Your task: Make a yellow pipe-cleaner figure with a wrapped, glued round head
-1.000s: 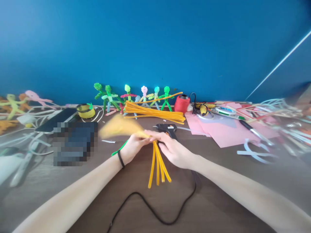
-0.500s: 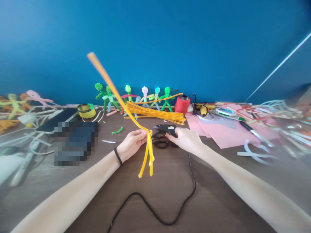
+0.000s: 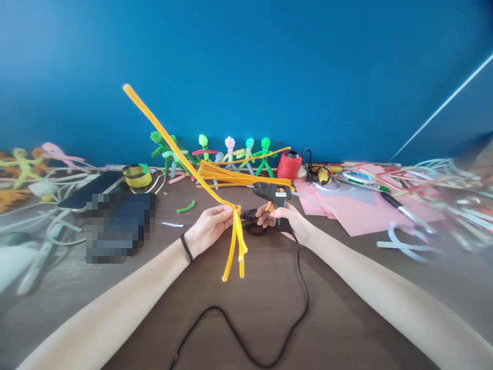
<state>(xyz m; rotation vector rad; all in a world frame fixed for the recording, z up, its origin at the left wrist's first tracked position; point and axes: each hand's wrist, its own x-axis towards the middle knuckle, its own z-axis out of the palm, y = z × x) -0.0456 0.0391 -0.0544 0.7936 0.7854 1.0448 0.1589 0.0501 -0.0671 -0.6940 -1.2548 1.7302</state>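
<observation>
It seems best to keep the left hand (image 3: pixel 211 228) steady and the tip of the glue gun (image 3: pixel 272 192) well away from it. The left grip is a small pinch on the yellow stems (image 3: pixel 238 223), up over the desk (image 3: pixel 185 293); the right hand (image 3: pixel 297 222) has its grip round the glue gun, at two o'clock from that pinch. The stems look soft and bent: one long bunch points between ten and eleven o'clock, and short tails hang to six.

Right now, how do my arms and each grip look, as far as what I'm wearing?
Your left grip is gloveless, with a thin, plain black band around that wrist. Your right grip is gloveless too, with no wristband visible. No sleeves show on either forearm.
</observation>
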